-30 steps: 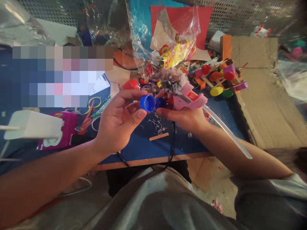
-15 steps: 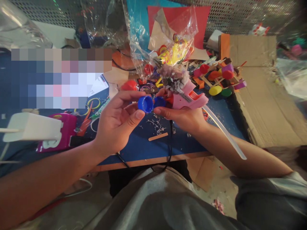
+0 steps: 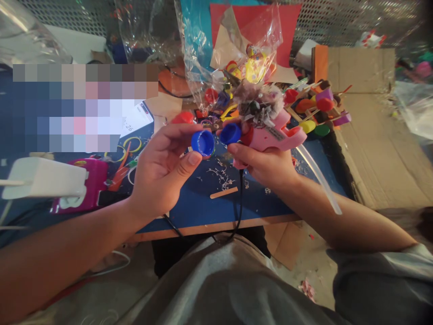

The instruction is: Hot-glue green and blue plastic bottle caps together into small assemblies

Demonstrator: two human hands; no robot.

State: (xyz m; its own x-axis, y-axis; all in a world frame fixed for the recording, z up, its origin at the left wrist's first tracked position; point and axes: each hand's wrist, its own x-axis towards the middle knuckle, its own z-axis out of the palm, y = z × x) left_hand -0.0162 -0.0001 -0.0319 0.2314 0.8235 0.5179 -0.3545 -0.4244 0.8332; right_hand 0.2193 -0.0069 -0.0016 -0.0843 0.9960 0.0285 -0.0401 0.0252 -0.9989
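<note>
Between the thumb and fingers of my left hand (image 3: 158, 167) is a blue bottle cap (image 3: 204, 143), its hollow side facing right. My right hand (image 3: 267, 164) is closed around a pink hot glue gun (image 3: 270, 139), and its fingertips also hold a second blue bottle cap (image 3: 230, 133). A small gap separates the two caps. From the back of the gun a clear glue stick (image 3: 321, 183) hangs over my right forearm. The gun's black cord (image 3: 241, 194) runs down past the table edge. Grey fluffy scraps (image 3: 259, 101) sit just behind the gun, hiding part of it.
A wooden craft stick (image 3: 223, 192) and white glue strings (image 3: 221, 178) lie on the blue tabletop. Farther back are coloured caps on sticks (image 3: 314, 108) and a clear plastic bag (image 3: 199, 58). Cardboard (image 3: 382, 149) lies right; a white charger (image 3: 43, 178) in a pink socket block (image 3: 98, 174) stands left.
My right hand, with the glue gun and its cap, has shifted right and slightly up. The two caps, close together before, are now farther apart. My left hand has barely moved.
</note>
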